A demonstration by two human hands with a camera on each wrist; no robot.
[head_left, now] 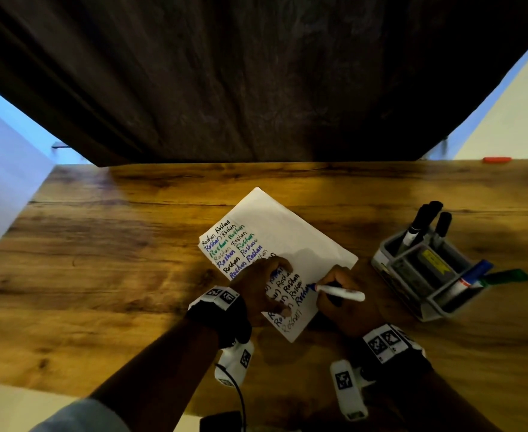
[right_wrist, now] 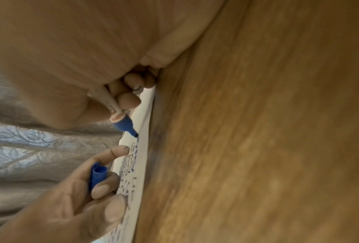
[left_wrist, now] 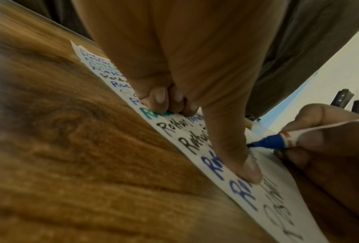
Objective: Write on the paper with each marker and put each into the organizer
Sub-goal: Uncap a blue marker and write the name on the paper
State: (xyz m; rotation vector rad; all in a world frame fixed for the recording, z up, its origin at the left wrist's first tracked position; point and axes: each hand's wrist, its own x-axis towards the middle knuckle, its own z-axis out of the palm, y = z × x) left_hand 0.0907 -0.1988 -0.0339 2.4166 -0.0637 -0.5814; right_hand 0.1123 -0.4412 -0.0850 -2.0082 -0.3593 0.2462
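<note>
A white paper (head_left: 275, 222) covered with rows of handwritten words lies tilted on the wooden table (head_left: 116, 244). My right hand (head_left: 334, 291) grips an uncapped blue marker (head_left: 340, 291), (right_wrist: 120, 118), its tip touching the paper (right_wrist: 145, 115) at the end of a blue word. My left hand (head_left: 275, 288) presses the paper (left_wrist: 263, 189) down with its thumb (left_wrist: 236, 156) and forefinger, while its curled fingers hold the blue cap (right_wrist: 97, 176). To the right stands the grey organizer (head_left: 390, 244). It holds black markers (head_left: 424, 222) upright at the back, and a blue marker (head_left: 474, 272) and a green marker (head_left: 506, 275) in the front tray.
A dark curtain (head_left: 256, 88) hangs behind the table's far edge. A small red object (head_left: 497, 159) lies at the far right corner. A block with a yellow label (head_left: 434, 260) sits in the organizer's middle compartment. Bare wood stretches to the left of the paper.
</note>
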